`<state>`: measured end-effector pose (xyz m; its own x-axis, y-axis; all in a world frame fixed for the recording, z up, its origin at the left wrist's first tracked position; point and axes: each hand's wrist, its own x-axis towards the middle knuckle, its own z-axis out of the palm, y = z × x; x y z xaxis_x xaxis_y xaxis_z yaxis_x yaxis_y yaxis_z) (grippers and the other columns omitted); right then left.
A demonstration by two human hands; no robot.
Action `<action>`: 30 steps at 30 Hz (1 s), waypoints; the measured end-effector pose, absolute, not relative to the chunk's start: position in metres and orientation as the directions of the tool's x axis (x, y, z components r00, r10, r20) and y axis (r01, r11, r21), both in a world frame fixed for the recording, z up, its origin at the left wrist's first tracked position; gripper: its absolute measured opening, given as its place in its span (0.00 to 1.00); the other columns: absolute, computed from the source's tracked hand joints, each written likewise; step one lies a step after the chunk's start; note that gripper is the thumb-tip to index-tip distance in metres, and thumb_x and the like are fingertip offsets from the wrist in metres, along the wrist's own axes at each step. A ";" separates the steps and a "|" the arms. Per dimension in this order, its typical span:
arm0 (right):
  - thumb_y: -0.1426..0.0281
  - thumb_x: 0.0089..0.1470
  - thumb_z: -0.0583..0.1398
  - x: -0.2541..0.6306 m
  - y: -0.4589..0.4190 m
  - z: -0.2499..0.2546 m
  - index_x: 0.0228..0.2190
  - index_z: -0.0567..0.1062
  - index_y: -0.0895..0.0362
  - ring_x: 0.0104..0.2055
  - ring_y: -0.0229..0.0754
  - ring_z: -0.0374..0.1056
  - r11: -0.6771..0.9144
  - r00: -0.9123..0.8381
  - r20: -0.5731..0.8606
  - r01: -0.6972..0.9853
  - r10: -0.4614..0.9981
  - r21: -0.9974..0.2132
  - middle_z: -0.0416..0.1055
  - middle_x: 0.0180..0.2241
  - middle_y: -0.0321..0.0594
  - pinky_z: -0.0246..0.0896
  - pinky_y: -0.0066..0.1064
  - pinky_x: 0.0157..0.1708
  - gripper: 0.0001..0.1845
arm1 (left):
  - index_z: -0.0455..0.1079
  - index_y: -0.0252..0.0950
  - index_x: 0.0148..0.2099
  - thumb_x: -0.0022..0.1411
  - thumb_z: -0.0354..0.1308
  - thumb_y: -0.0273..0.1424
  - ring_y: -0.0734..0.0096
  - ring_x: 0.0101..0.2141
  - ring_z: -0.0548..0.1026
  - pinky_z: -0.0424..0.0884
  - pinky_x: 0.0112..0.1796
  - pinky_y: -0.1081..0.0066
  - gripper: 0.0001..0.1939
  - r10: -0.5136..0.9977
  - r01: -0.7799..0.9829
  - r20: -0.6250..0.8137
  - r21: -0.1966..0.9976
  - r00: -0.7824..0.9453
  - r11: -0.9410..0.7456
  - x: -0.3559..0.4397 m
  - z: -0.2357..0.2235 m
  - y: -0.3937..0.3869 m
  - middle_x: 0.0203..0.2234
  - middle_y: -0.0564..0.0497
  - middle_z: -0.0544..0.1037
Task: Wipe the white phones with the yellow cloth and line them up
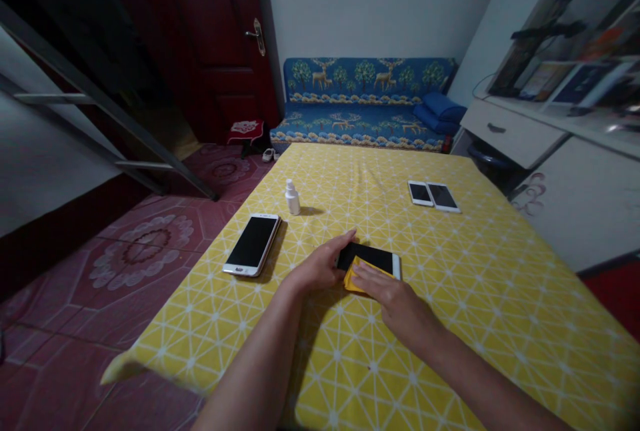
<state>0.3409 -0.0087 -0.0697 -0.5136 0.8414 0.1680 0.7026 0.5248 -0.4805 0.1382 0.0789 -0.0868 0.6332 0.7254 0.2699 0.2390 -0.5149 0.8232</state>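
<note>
A white smartphone with a dark screen (377,255) lies sideways on the table in front of me. My left hand (325,263) grips its left end, the thumb and fingers closed around the edge. Under the fingers of my right hand (383,287) is a folded yellow cloth (356,279), pressed against the phone's screen. Part of the phone's near edge is hidden by the cloth and the hand. To the left, a larger white smartphone (253,244) rests face up. Behind that one a small white bottle (293,199) stands upright.
Two more white phones, a smaller one (421,193) and a larger one (443,197), lie side by side at the back right. A yellow patterned tablecloth (480,271) covers the table. Beyond are a blue sofa (350,114), a dark red door (215,31) and a white cabinet (565,197).
</note>
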 end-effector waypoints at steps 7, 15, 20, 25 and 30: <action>0.92 0.40 0.46 0.333 0.013 -0.068 0.53 0.75 0.50 0.63 0.43 0.61 0.518 -0.478 0.225 0.668 0.849 -0.535 0.70 0.57 0.37 0.56 0.46 0.64 0.44 | 0.46 0.40 0.72 0.48 0.62 0.17 0.52 0.64 0.60 0.55 0.64 0.50 0.52 0.751 0.124 0.203 0.927 0.629 -0.355 0.129 -0.096 0.089 0.67 0.39 0.58; 0.89 0.46 0.49 0.311 0.049 -0.067 0.46 0.80 0.57 0.58 0.46 0.68 0.502 -0.441 0.243 0.718 0.864 -0.482 0.74 0.53 0.47 0.61 0.43 0.61 0.33 | 0.43 0.43 0.72 0.45 0.60 0.15 0.52 0.63 0.61 0.59 0.62 0.53 0.55 0.728 0.087 0.179 0.946 0.662 -0.312 0.126 -0.096 0.092 0.67 0.40 0.59; 0.89 0.45 0.49 0.305 0.051 -0.073 0.45 0.80 0.56 0.58 0.48 0.68 0.528 -0.431 0.306 0.698 0.849 -0.483 0.76 0.51 0.46 0.61 0.46 0.61 0.33 | 0.44 0.42 0.72 0.46 0.58 0.14 0.52 0.62 0.64 0.61 0.61 0.51 0.54 0.744 0.114 0.192 0.934 0.640 -0.340 0.127 -0.094 0.089 0.65 0.40 0.62; 0.89 0.41 0.48 0.315 0.036 -0.082 0.50 0.78 0.57 0.62 0.46 0.63 0.559 -0.482 0.290 0.650 0.827 -0.514 0.72 0.55 0.44 0.56 0.48 0.64 0.37 | 0.47 0.41 0.71 0.46 0.61 0.16 0.51 0.63 0.62 0.61 0.61 0.52 0.52 0.753 0.076 0.170 0.957 0.636 -0.280 0.128 -0.093 0.087 0.66 0.38 0.58; 0.89 0.41 0.46 0.333 0.006 -0.084 0.55 0.73 0.52 0.65 0.41 0.57 0.539 -0.490 0.256 0.616 0.833 -0.574 0.67 0.60 0.38 0.55 0.46 0.65 0.43 | 0.46 0.41 0.72 0.47 0.61 0.16 0.55 0.59 0.69 0.64 0.59 0.53 0.52 0.770 0.079 0.150 0.965 0.620 -0.251 0.129 -0.088 0.084 0.63 0.38 0.65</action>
